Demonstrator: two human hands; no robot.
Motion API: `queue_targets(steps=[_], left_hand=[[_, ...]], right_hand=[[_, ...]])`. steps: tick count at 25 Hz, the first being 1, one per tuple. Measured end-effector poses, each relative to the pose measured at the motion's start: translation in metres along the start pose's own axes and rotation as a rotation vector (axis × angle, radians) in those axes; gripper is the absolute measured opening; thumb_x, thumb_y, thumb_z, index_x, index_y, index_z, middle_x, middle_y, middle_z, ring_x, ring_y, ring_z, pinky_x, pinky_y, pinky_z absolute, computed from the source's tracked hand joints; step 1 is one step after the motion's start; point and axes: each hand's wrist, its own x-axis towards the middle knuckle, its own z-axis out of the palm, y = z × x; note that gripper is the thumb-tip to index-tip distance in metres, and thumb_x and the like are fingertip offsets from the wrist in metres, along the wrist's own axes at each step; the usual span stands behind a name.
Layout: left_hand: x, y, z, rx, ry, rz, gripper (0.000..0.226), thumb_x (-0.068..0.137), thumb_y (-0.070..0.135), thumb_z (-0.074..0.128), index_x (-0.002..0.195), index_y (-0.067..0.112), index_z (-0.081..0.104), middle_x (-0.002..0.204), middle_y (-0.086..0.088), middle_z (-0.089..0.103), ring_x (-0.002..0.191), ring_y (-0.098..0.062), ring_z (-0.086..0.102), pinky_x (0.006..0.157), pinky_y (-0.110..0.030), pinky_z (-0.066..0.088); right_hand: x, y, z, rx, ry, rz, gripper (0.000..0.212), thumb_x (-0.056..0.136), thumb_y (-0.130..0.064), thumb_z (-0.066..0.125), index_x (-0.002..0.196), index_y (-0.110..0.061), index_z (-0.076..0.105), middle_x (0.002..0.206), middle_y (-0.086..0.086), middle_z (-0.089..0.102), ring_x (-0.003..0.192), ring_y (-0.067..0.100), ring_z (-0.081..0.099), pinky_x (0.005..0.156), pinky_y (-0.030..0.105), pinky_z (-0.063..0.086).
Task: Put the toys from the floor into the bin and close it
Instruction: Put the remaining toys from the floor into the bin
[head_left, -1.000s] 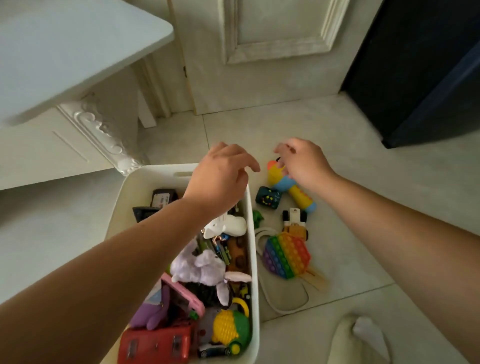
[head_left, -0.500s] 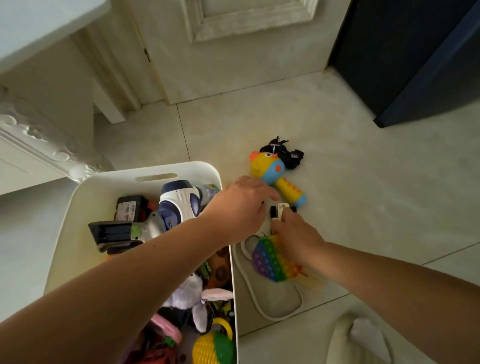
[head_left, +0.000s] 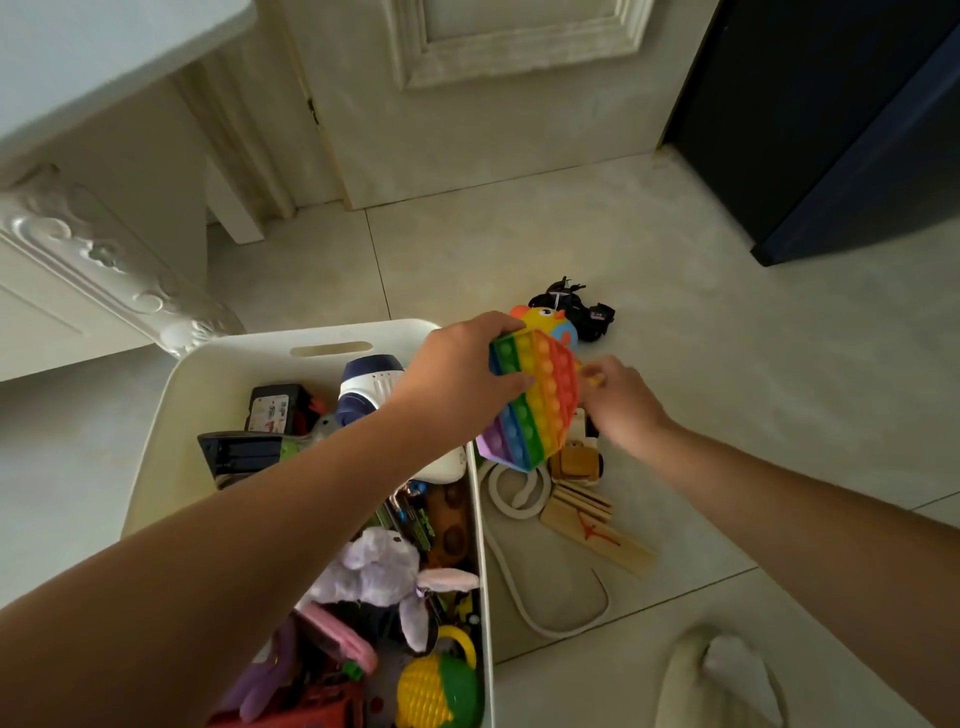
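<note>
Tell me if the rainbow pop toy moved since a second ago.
Yes. The rainbow pop toy left the floor right of the bin; the left hand now holds it raised by the bin's far corner.

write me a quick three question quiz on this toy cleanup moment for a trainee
1. True or false: the rainbow pop toy lies flat on the floor.
2. Which of these is inside the white bin? A purple plush; B black motorcycle; C wooden truck.
3. Fill in: the ___ hand's thumb lies across the pop toy's face.
Key: 1 false, it is held up in the air; 2 A; 3 left hand.
</note>
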Motion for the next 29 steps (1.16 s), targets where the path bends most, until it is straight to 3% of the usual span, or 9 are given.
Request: queue_targets(steps=[2,5,10,14,18,21,24,27,29], left_hand=[[-0.003,-0.003,-0.007,-0.042,0.046,0.015,0.046,0.087,0.03,0.067,0.13,0.035,0.052,0.111,0.011,0.058,0.095,-0.007,0.051,0.067,-0.007,0.04],[-0.003,-0.005,-0.016,-0.096,0.084,0.028,0.044,0.087,0.03,0.067,0.128,0.035,0.053,0.11,0.013,0.058,0.097,-0.007,0.054,0.069,-0.005,0.043],[-0.014,-0.016,-0.032,-0.228,0.148,-0.021,0.043,0.085,0.028,0.07,0.125,0.034,0.057,0.107,0.013,0.061,0.098,-0.007,0.06,0.079,-0.017,0.052],[-0.034,-0.038,-0.062,-0.47,0.209,-0.147,0.035,0.082,0.025,0.073,0.115,0.033,0.064,0.101,0.005,0.071,0.089,-0.015,0.069,0.078,-0.029,0.058],[-0.071,-0.055,-0.1,-0.572,0.243,-0.253,0.027,0.083,0.019,0.072,0.104,0.036,0.067,0.092,-0.002,0.075,0.074,-0.025,0.073,0.068,-0.037,0.062],[-0.102,-0.065,-0.119,-0.669,0.259,-0.313,0.027,0.084,0.013,0.071,0.096,0.037,0.066,0.08,0.002,0.075,0.082,-0.035,0.071,0.059,-0.032,0.061],[-0.127,-0.083,-0.131,-0.56,0.273,-0.398,0.029,0.083,0.019,0.074,0.106,0.033,0.064,0.099,-0.001,0.072,0.084,-0.019,0.071,0.064,-0.025,0.057],[-0.145,-0.106,-0.144,-0.319,0.317,-0.49,0.035,0.083,0.022,0.072,0.117,0.027,0.062,0.103,-0.003,0.068,0.08,-0.011,0.064,0.061,-0.019,0.051],[-0.153,-0.117,-0.146,-0.154,0.228,-0.572,0.038,0.083,0.028,0.069,0.12,0.026,0.06,0.102,-0.002,0.065,0.08,-0.011,0.062,0.057,-0.019,0.05]], right_hand=[[0.004,0.031,0.019,-0.355,-0.092,0.107,0.07,0.09,-0.056,0.049,0.149,-0.028,0.024,0.144,0.019,0.032,0.116,0.037,0.054,0.092,0.04,0.046],[0.005,0.06,0.051,-0.515,-0.255,0.053,0.083,0.091,-0.049,0.052,0.152,-0.037,-0.002,0.152,0.024,0.01,0.126,0.043,0.044,0.103,0.041,0.041],[0.001,0.048,0.044,-0.438,-0.188,0.058,0.051,0.096,-0.036,0.046,0.144,-0.027,0.031,0.129,0.02,0.045,0.106,0.036,0.053,0.087,0.036,0.045],[-0.035,0.004,0.015,0.108,-0.183,0.123,0.026,0.09,-0.033,0.056,0.116,-0.029,0.054,0.104,0.005,0.062,0.087,0.025,0.061,0.077,0.041,0.058],[-0.088,-0.041,0.011,0.315,0.025,-0.224,0.025,0.09,-0.023,0.056,0.11,-0.038,0.054,0.1,-0.001,0.061,0.084,0.017,0.061,0.072,0.037,0.054],[-0.134,-0.076,0.011,0.26,0.176,-0.642,0.033,0.083,-0.027,0.06,0.11,-0.044,0.049,0.102,0.0,0.057,0.083,0.011,0.059,0.07,0.018,0.049],[-0.167,-0.097,0.037,0.114,-0.077,-0.846,0.037,0.082,-0.033,0.06,0.116,-0.04,0.049,0.108,-0.001,0.053,0.089,0.008,0.059,0.076,0.016,0.05],[-0.179,-0.108,0.082,-0.01,-0.381,-0.682,0.033,0.087,-0.037,0.062,0.117,-0.046,0.05,0.108,-0.004,0.057,0.093,0.007,0.06,0.086,0.033,0.052],[-0.178,-0.114,0.107,-0.083,-0.429,-0.649,0.033,0.087,-0.042,0.061,0.118,-0.047,0.048,0.108,-0.004,0.056,0.095,0.007,0.059,0.088,0.033,0.051]])
